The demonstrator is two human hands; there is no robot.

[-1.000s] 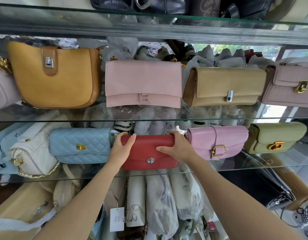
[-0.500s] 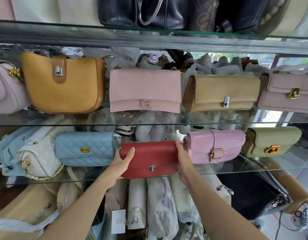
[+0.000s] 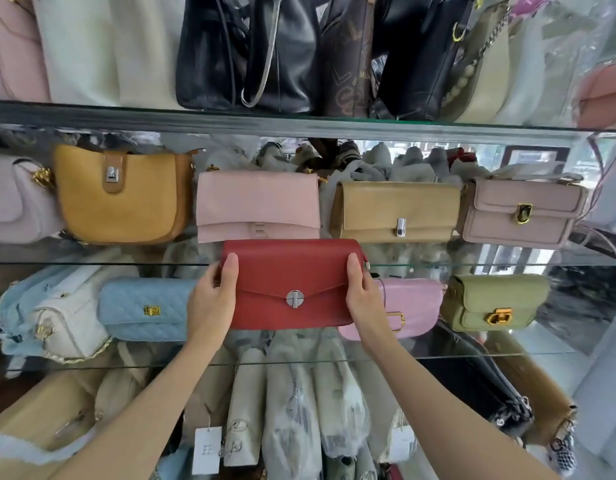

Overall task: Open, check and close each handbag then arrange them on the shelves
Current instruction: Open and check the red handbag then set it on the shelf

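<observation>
A red flap handbag (image 3: 292, 271) with a round silver clasp is held in the air in front of the glass shelves, its flap closed. My left hand (image 3: 211, 299) grips its left end, thumb on the front. My right hand (image 3: 363, 299) grips its right end the same way. Behind it sits the lower glass shelf (image 3: 490, 355), with a light blue quilted bag (image 3: 144, 310) to the left and a pink bag (image 3: 414, 306) to the right, partly covered by my right hand.
An olive green bag (image 3: 493, 303) and a white bag (image 3: 64, 317) also stand on the lower shelf. The shelf above holds a mustard bag (image 3: 123, 199), a pale pink bag (image 3: 258, 202), a tan bag (image 3: 393, 209) and a mauve bag (image 3: 521, 213). Wrapped bags hang below.
Both hands have lifted the red handbag off the lower shelf and pulled it toward me and upward. The view has tilted up, showing more of the top shelf.
</observation>
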